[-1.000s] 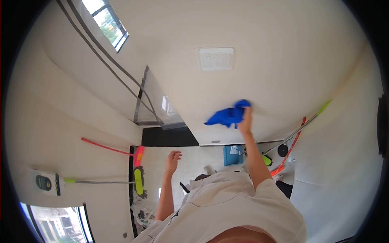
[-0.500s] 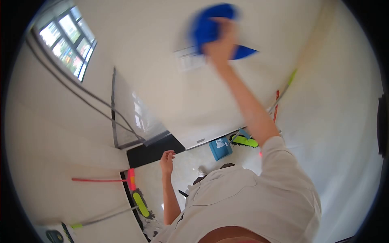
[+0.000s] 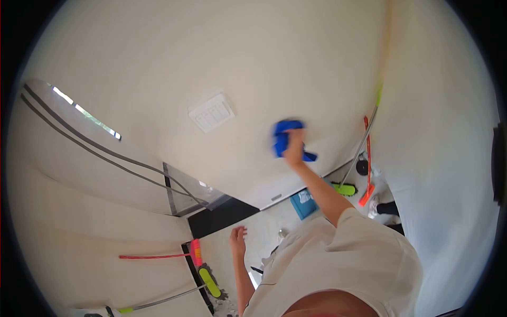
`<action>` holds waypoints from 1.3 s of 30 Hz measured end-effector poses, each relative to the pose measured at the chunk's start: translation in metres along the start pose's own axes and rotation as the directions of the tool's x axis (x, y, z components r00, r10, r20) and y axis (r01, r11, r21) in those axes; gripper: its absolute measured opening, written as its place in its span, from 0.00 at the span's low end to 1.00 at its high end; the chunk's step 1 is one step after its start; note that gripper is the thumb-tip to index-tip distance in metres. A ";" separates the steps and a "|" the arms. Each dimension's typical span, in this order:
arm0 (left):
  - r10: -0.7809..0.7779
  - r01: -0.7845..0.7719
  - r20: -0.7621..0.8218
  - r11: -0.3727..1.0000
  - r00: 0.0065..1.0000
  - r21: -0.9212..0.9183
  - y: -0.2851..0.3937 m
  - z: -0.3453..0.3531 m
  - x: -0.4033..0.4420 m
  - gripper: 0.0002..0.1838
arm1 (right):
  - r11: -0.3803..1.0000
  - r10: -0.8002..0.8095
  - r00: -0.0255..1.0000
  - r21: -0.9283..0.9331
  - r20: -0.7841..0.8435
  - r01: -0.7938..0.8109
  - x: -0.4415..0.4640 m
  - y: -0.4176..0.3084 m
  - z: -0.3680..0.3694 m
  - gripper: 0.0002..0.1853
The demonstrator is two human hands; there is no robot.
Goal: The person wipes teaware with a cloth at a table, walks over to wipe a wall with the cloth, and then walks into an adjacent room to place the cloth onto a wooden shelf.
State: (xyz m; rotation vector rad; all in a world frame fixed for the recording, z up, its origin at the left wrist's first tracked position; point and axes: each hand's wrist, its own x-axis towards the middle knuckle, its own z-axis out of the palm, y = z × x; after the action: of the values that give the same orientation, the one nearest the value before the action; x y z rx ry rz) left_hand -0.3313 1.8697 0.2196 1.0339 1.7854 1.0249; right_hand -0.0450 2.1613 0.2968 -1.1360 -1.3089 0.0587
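Note:
My right hand (image 3: 293, 148) presses a bunched blue cloth (image 3: 285, 131) against the pale wall (image 3: 253, 68). Part of the cloth hangs out below the fingers, and its edges are slightly blurred. A white panel (image 3: 212, 112) is set in the wall to the left of the cloth. My left hand (image 3: 238, 239) hangs low over the floor with fingers apart, and it holds nothing.
A blue dustpan (image 3: 304, 204) and a green mop (image 3: 344, 189) stand at the wall's foot. Right of them is an orange-red broom (image 3: 366, 195), near another person's shoe (image 3: 374, 206). A pink broom (image 3: 196, 252) and another green mop (image 3: 209, 282) lean at left.
The right hand and blue cloth have come down from above the white panel to a lower spot right of it. The view has turned, and the window now shows only as a thin strip.

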 end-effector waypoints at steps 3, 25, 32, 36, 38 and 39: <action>-0.121 0.117 -0.102 0.992 0.987 -0.051 -0.024 0.015 -0.036 0.13 | 0.994 0.011 0.946 -0.099 -0.325 -0.046 0.110 0.025 -0.059 0.18; -0.065 0.062 -0.072 0.997 0.995 -0.038 0.089 0.186 -0.041 0.12 | 0.407 0.884 0.355 0.128 -0.303 -0.904 0.185 0.258 -0.152 0.28; -0.090 0.096 -0.072 0.992 0.993 0.077 0.092 0.152 -0.053 0.13 | 0.239 0.959 0.259 0.167 0.113 -0.957 0.004 0.288 -0.060 0.42; -0.040 0.045 -0.172 0.999 0.984 0.024 0.099 0.129 -0.039 0.13 | 0.689 0.723 0.667 0.127 -0.180 -0.713 0.069 0.156 -0.058 0.27; -0.020 0.021 -0.262 1.000 0.965 0.003 0.110 0.125 -0.050 0.13 | 0.823 0.569 0.710 0.289 -0.416 -0.490 0.180 0.107 -0.099 0.14; -0.034 0.026 -0.261 0.999 0.965 -0.034 0.110 0.126 -0.056 0.13 | 0.879 0.474 0.710 0.320 -0.521 -0.352 0.237 0.081 -0.119 0.09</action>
State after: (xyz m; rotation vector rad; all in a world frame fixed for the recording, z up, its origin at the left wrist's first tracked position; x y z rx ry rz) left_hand -0.1705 1.8863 0.2903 0.8818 1.9837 1.2115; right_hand 0.1703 2.2724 0.4322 -1.1357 -0.4587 0.1542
